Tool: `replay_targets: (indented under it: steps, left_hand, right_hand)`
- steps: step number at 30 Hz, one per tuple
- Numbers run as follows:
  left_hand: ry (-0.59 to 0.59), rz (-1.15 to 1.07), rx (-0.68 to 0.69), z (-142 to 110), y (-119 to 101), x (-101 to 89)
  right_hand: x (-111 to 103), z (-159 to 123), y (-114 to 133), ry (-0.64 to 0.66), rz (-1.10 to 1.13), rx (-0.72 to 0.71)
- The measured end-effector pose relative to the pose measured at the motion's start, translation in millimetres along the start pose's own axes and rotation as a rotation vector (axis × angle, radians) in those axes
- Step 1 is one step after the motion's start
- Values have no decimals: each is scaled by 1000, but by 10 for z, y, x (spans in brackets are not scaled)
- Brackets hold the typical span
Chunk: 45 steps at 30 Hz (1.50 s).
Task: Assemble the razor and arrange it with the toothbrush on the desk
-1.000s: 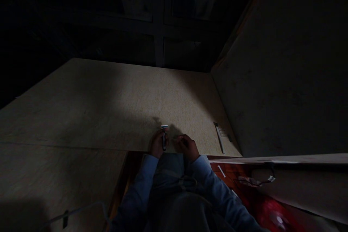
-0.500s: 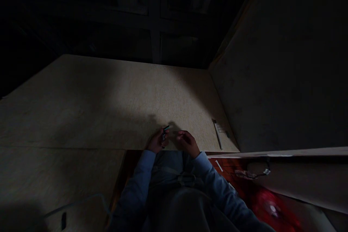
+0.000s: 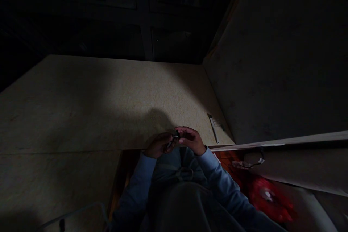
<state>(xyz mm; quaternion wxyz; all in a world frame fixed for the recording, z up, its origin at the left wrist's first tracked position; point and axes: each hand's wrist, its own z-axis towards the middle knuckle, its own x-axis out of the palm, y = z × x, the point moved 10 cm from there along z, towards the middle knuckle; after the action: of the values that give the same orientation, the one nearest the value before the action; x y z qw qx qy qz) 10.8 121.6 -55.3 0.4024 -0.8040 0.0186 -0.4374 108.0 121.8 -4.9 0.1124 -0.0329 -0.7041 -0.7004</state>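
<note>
The scene is very dark. My left hand [image 3: 158, 144] is closed around the handle of a small razor [image 3: 174, 139], which lies tilted toward the right. My right hand [image 3: 191, 139] is curled, its fingertips pinching at the razor's head between the two hands. Both hands hover at the near edge of a beige speckled board [image 3: 108, 101], just above my lap. Both sleeves are blue.
A thin white strip [image 3: 213, 129] lies on the board near its right edge. A tall panel [image 3: 272, 61] rises on the right. Red fabric [image 3: 266, 195] and a small wire [image 3: 247, 165] lie at lower right. A cable [image 3: 76, 213] runs at lower left.
The razor stood upright in my left hand before; it now lies tilted toward the right. My right hand has closed in on its head, and both hands have drawn nearer to my body.
</note>
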Motion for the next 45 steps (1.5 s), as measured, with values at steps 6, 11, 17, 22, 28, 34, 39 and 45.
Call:
replay_targets:
  steps: [6,11,17,22,28,34,39,45]
  left_hand:
    - [-64,125,-12,-121,-138,168]
    - [-104,272,51,-228,-275,277]
    - [-67,403,132,-367,-459,515]
    - [-70,453,194,-432,-588,666]
    - [-103,485,214,-489,-639,703]
    - [-91,515,210,-524,-650,716]
    - [-84,484,209,-539,-605,712]
    - [-91,470,200,-515,-564,699]
  right_hand:
    - [4,-90,177,49,7,-40]
    - [20,-160,349,39,-52,-104]
    - [165,-266,503,131,16,-85]
    - [193,-304,633,116,12,-100]
    - [191,-335,691,52,-31,-120]
    - [160,-349,658,14,-68,-105]
    - [-2,-354,709,-72,-5,-193]
    - [-46,-352,607,-65,-3,-153]
